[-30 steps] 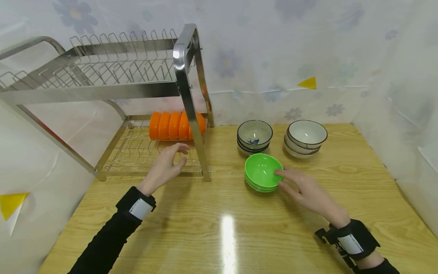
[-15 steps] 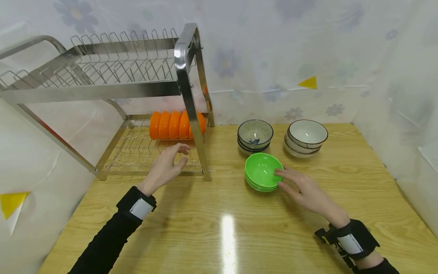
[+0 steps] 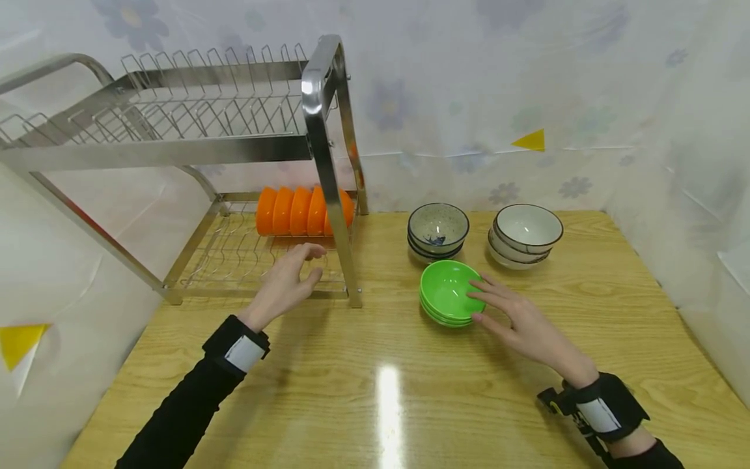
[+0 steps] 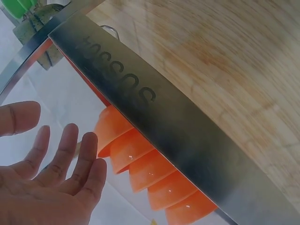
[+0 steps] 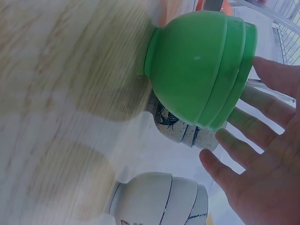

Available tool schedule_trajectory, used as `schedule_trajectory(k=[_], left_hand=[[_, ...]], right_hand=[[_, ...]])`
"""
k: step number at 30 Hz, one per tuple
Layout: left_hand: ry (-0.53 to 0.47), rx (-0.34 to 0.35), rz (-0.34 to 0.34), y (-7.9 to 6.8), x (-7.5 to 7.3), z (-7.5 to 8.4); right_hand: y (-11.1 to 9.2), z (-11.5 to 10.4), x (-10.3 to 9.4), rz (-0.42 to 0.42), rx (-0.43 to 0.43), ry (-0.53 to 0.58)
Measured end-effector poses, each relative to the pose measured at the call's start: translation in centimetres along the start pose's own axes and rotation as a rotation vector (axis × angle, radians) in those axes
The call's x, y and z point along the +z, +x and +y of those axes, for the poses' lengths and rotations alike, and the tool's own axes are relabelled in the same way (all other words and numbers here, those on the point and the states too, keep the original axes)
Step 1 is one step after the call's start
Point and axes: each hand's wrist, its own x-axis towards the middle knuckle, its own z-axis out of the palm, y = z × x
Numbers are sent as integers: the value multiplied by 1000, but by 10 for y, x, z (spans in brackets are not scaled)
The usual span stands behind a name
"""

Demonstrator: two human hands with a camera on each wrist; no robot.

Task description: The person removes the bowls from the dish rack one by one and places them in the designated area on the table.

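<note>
In the head view a stack of green bowls [image 3: 450,293] stands on the wooden table. My right hand [image 3: 521,322] is at the right side of this stack, its fingers loosely spread over the top rim and the thumb close to the outside. The right wrist view has the thumb at the rim of the green bowls [image 5: 197,70]; firm contact cannot be told. Holding nothing, my left hand [image 3: 284,283] hovers before the lower tier of the metal dish rack [image 3: 325,163], fingers relaxed. Several orange bowls [image 3: 299,212] stand on edge in a row on that tier, beyond the left fingers.
Behind the green stack is a stack of grey speckled bowls [image 3: 438,228]. To its right stands a stack of white bowls [image 3: 525,231] with dark rims. The rack's upper tier [image 3: 205,107] has upright wire dividers. Patterned sheeting [image 3: 433,98] hangs behind the wooden table [image 3: 328,391].
The right hand's fingers have spread slightly at the green stack, with another fingertip now showing above the rim. The left hand stays in nearly the same place. The head view has shifted slightly.
</note>
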Motion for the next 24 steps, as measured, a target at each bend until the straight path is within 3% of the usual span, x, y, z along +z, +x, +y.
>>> schedule_trajectory(k=[15, 24], left_hand=[[-37, -102, -24, 4, 0, -6], [-80, -172, 2, 15, -17, -25]], right_hand=[[4, -6, -1, -17, -1, -6], [4, -6, -1, -17, -9, -3]])
